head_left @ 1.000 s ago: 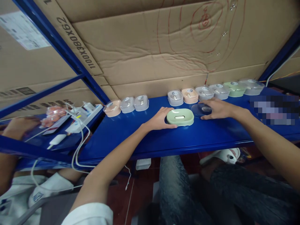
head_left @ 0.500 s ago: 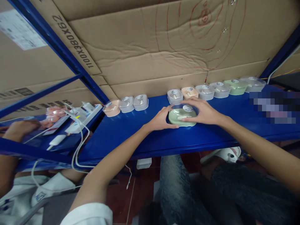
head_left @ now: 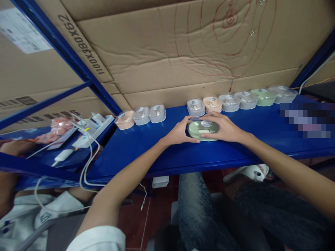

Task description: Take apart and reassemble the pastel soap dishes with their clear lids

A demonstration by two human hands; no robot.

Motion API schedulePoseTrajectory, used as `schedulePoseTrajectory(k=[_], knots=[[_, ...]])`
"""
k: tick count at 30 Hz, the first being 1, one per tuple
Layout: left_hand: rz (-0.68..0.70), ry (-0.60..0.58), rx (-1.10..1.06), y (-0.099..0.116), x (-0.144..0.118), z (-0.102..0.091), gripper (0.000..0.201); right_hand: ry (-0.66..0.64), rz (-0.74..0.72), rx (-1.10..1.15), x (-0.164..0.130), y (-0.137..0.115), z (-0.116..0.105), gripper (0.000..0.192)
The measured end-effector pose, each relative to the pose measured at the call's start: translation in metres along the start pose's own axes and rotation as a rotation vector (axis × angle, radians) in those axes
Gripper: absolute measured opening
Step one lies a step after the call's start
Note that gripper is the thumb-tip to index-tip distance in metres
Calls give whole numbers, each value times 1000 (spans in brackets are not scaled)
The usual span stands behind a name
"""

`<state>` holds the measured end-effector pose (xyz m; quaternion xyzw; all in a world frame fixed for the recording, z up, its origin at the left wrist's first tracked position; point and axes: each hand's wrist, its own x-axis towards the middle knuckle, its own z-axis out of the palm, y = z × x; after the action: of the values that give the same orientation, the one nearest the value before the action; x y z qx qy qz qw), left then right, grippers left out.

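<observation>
A pale green oval box (head_left: 202,130) sits on the blue shelf (head_left: 162,150) with a clear lid (head_left: 206,123) on top of it. My left hand (head_left: 179,132) grips the box's left end. My right hand (head_left: 222,127) holds the right end, with fingers pressing on the clear lid. Both hands close around the box from either side.
Along the cardboard back wall (head_left: 167,55) stand closed boxes: a row of three at the left (head_left: 141,116) and several at the right (head_left: 235,99). A power strip with white cables (head_left: 86,130) lies on the left shelf. Another person's hand (head_left: 13,148) is at far left.
My right hand picked up the clear lid from the shelf to the right and set it on the green box. It now presses down on the lid.
</observation>
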<state>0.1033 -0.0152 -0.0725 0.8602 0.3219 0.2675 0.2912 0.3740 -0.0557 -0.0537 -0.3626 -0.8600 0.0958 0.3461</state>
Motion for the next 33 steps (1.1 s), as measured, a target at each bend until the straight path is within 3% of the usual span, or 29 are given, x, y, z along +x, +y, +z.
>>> schedulePoseTrajectory(k=[9, 16, 27, 33], knots=[[6, -11, 31, 3, 0, -2, 96, -16, -21, 19, -3, 6, 4, 59], [14, -10, 43, 3, 0, -2, 94, 5, 24, 48, -7, 11, 11, 65], [26, -10, 74, 4, 0, -1, 95, 51, 58, 95, -14, 15, 21, 69], [66, -53, 108, 3, -1, 0, 112, 45, 50, 75, -15, 14, 22, 73]])
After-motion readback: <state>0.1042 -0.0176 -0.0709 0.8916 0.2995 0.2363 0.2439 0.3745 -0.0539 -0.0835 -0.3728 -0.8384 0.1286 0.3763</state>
